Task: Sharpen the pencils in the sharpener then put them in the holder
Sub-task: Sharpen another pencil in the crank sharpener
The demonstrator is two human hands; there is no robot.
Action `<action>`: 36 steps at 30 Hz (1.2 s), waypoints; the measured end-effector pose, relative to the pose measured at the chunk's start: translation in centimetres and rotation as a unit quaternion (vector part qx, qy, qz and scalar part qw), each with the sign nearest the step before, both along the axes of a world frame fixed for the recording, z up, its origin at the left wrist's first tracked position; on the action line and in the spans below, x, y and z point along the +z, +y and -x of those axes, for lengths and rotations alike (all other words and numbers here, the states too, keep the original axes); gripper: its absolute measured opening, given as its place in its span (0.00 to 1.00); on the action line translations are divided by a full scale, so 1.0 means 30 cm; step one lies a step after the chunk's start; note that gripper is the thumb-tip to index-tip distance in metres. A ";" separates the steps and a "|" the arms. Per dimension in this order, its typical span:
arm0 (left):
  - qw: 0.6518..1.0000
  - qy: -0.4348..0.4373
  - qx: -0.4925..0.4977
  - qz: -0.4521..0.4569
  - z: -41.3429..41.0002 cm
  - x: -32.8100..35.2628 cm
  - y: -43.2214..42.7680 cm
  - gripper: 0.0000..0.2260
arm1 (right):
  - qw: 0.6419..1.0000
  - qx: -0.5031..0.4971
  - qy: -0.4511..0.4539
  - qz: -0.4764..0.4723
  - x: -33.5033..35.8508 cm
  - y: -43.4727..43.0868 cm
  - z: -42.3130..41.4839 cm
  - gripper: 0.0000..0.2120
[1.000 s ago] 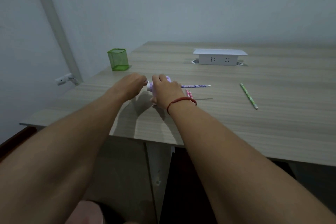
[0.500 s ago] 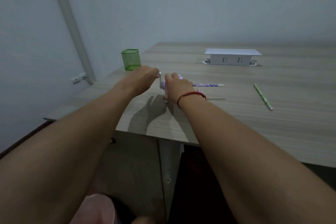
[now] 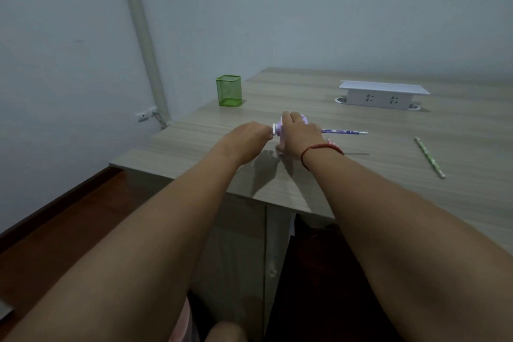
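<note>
The wood-grain worktop (image 3: 361,175) carries everything. At its far left corner stands the green mesh holder (image 3: 229,91), upright. A white socket box (image 3: 384,95) sits further back. Near the front edge the right hand (image 3: 301,137) is clamped over the purple sharpener (image 3: 301,120); the left hand (image 3: 247,141) has its grip pinched at the white crank (image 3: 275,129). A purple pencil (image 3: 344,132) sticks out rightward, lying level. A green pencil (image 3: 430,157) lies well apart, angled toward the front.

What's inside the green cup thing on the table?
Nothing shows above the rim of the green holder, and no pencil shapes show through its mesh. Its very bottom is too dim to tell. One purple pencil sticks out of the sharpener; a green pencil lies apart.
</note>
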State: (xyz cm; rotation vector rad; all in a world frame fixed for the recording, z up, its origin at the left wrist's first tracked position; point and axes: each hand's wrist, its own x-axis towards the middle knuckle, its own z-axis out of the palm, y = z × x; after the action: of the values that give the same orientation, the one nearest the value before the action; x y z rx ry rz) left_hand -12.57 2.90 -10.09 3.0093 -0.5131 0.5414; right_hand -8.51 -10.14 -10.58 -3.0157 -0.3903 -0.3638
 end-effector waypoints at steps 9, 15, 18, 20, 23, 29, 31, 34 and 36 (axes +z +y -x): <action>0.995 0.087 0.029 0.051 -0.031 -0.084 -0.014 0.08 | 0.998 0.043 -0.039 -0.012 -0.014 -0.014 -0.004 0.24; 0.991 0.105 0.083 0.024 -0.140 -0.057 -0.013 0.08 | 0.994 0.077 -0.070 -0.026 -0.035 -0.032 -0.013 0.29; 0.996 0.048 0.070 -0.008 -0.208 0.004 0.003 0.08 | 0.994 0.076 -0.078 -0.014 -0.034 -0.032 -0.017 0.28; 0.999 0.015 0.041 -0.006 -0.234 0.050 0.014 0.09 | 0.996 0.064 -0.064 -0.005 -0.027 -0.031 -0.021 0.27; 0.999 -0.042 0.000 -0.007 -0.219 0.082 0.016 0.10 | 0.998 0.039 -0.051 0.001 -0.011 -0.028 -0.026 0.23; 0.996 -0.069 -0.051 0.009 -0.081 0.040 0.033 0.08 | 1.000 0.017 0.013 -0.002 0.027 -0.008 -0.017 0.25; 0.997 -0.054 -0.049 0.008 -0.030 -0.015 0.020 0.07 | 1.000 0.008 0.021 -0.005 0.030 -0.004 -0.011 0.27; 1.000 0.000 -0.007 0.020 0.000 -0.088 -0.005 0.08 | 1.000 0.009 -0.001 -0.012 0.019 0.004 -0.008 0.22; 0.999 0.018 0.015 0.025 -0.023 -0.098 -0.008 0.09 | 1.000 0.013 -0.017 -0.017 0.010 0.007 -0.011 0.20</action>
State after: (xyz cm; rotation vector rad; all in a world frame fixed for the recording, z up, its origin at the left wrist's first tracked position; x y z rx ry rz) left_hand -11.89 2.65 -13.03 2.9774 -0.4447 0.4945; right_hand -8.19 -9.93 -10.29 -2.9727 -0.4214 -0.4162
